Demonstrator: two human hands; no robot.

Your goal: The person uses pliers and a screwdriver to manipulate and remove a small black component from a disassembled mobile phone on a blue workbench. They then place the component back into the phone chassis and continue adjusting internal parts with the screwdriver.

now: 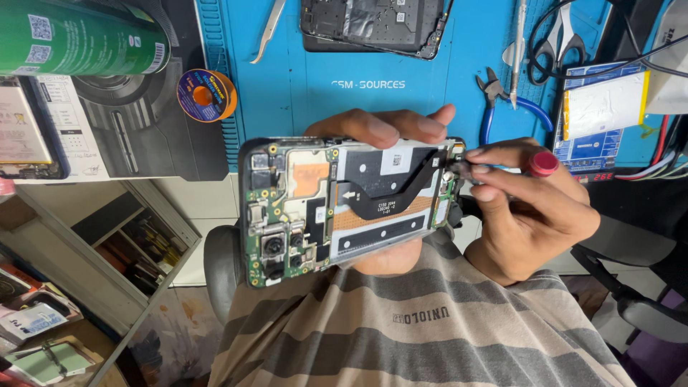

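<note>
My left hand grips an opened smartphone from behind, fingertips curled over its top edge. The phone has no back cover; its green circuit board, camera modules and a black flex cable show. It is held sideways above my striped shirt. My right hand pinches a small screwdriver with a red cap, its tip touching the phone's right end.
A blue work mat lies ahead with tweezers, another opened phone, blue-handled pliers and a flat silver battery. A solder spool and green spray can sit left. A shelf stands lower left, a chair right.
</note>
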